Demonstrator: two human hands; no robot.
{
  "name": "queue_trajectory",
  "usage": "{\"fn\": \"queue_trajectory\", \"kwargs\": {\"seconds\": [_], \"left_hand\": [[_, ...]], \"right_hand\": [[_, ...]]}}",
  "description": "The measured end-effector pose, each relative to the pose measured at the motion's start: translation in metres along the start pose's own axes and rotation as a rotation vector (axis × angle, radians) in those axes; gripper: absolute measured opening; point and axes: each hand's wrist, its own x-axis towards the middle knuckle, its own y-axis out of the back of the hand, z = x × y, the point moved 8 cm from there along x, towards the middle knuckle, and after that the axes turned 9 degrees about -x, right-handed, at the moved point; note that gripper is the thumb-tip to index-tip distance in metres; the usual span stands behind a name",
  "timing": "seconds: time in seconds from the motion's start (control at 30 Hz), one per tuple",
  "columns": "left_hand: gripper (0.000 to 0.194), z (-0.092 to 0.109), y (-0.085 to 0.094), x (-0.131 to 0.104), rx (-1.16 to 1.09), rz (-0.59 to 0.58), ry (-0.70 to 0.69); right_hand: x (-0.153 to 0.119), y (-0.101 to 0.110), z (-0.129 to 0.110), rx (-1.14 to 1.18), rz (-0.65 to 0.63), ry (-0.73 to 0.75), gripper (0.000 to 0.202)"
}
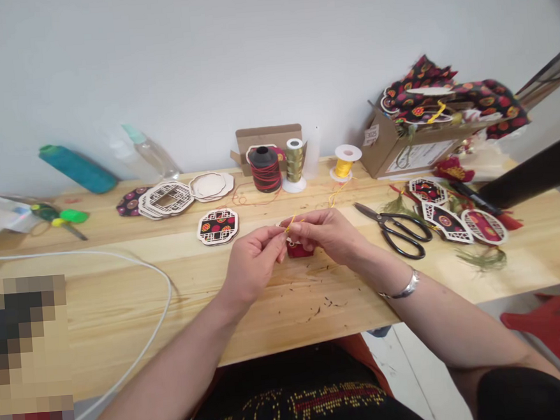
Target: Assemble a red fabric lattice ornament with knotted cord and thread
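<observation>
My left hand (259, 256) and my right hand (324, 234) meet over the middle of the wooden table, fingertips pinched together. Between them runs a short yellow cord (290, 225), gripped by both. Just under my fingers shows a small dark red piece (301, 251) with a pale edge; my hands hide most of it, and I cannot tell whether they touch it. To the left lies a patterned ornament (218, 226) with a cut-out pale frame. Black-handled scissors (396, 227) rest to the right of my right hand.
At the back stand a dark red thread cone (265, 169), a gold thread spool (295, 164) and a yellow cord spool (345, 162). Stacked pale frames (167, 199) lie left. A cardboard box (385, 142) of patterned fabric stands right, near several ornaments (446, 222). A white cable (166, 301) crosses the left side.
</observation>
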Motion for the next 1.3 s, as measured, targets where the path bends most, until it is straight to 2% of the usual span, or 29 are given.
{"fn": "queue_trajectory", "kwargs": {"seconds": [0.17,0.33,0.57,0.7,0.87,1.07,1.17,1.3], "left_hand": [[0.020,-0.002,-0.003,-0.001,0.068,-0.029,0.024],[0.025,-0.011,-0.004,0.000,-0.027,-0.060,0.125],[0.022,-0.009,-0.001,0.000,-0.055,-0.012,0.111],[0.023,-0.009,-0.001,-0.001,-0.083,-0.009,0.099],[0.025,-0.006,-0.001,-0.001,-0.013,-0.008,0.081],[0.028,-0.008,0.003,0.001,-0.016,0.013,0.066],[0.031,-0.010,0.003,0.001,-0.017,0.000,0.073],[0.027,-0.014,0.000,0.000,-0.066,-0.003,0.128]], "right_hand": [[0.000,0.005,-0.003,-0.069,0.129,0.063,0.026],[0.000,0.010,-0.007,-0.187,0.201,0.101,0.029],[-0.002,0.013,-0.014,-0.374,0.273,0.180,0.023],[-0.002,0.011,-0.015,-0.315,0.235,0.154,0.025],[-0.001,0.004,-0.008,-0.158,0.060,0.029,0.035],[0.000,-0.001,0.005,0.079,-0.053,-0.125,0.045],[0.001,-0.001,0.003,0.014,-0.056,-0.063,0.037],[0.001,0.006,-0.007,-0.145,0.067,0.117,0.023]]}}
